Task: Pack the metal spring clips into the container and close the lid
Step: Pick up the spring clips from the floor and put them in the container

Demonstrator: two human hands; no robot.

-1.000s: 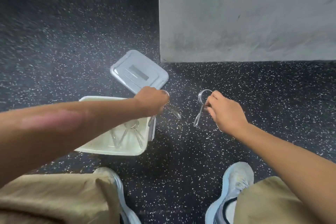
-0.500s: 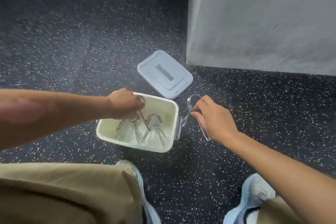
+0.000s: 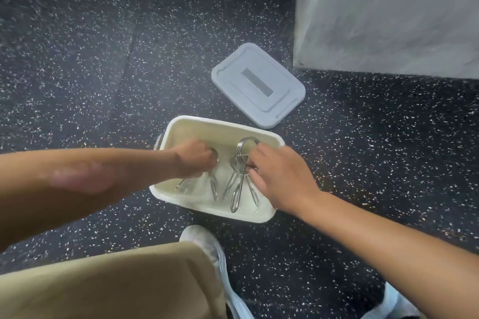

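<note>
Both hands reached into the cream container (image 3: 181, 124), which stood on the speckled floor (image 3: 77, 59). The left hand (image 3: 195, 160) was curled around one spring clip (image 3: 213, 186); the right hand (image 3: 280, 179) pinched another clip (image 3: 241, 163) by its coil, probably to lay it flat among those already inside. The grey lid (image 3: 259, 85) lay apart, just beyond the container, within reach for closing.
</note>
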